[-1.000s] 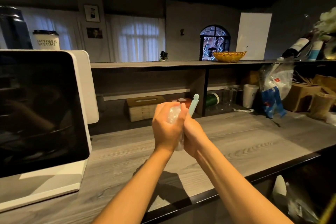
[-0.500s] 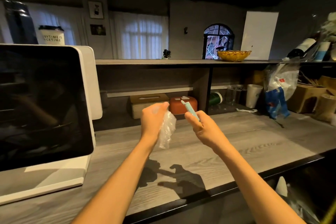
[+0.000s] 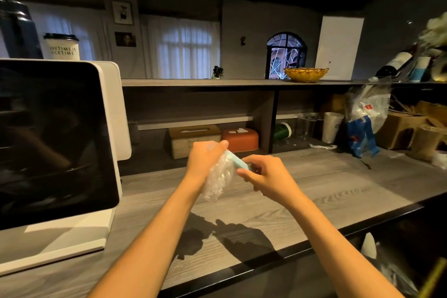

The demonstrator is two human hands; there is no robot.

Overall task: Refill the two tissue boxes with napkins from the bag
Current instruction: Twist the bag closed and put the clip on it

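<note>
My left hand (image 3: 204,161) grips a crumpled clear plastic wrapper (image 3: 217,179) above the grey wooden counter (image 3: 338,189). My right hand (image 3: 266,175) pinches a slim light-blue object (image 3: 239,162) whose far end touches the wrapper. Behind my hands, under the shelf, stand a wooden tissue box (image 3: 193,139) and an orange tissue box (image 3: 240,139). A clear plastic bag (image 3: 370,109) with white and blue contents hangs at the right.
A large white-framed screen (image 3: 58,143) stands on the counter at the left. Cups (image 3: 332,126), glasses and cardboard boxes (image 3: 399,128) crowd the back right. A yellow basket (image 3: 306,74) sits on the upper shelf. The counter's dark front edge (image 3: 266,264) runs below my arms.
My hands were clasped together a second ago, then pulled apart. Now the right hand has brought the blue object back against the wrapper in the left hand.
</note>
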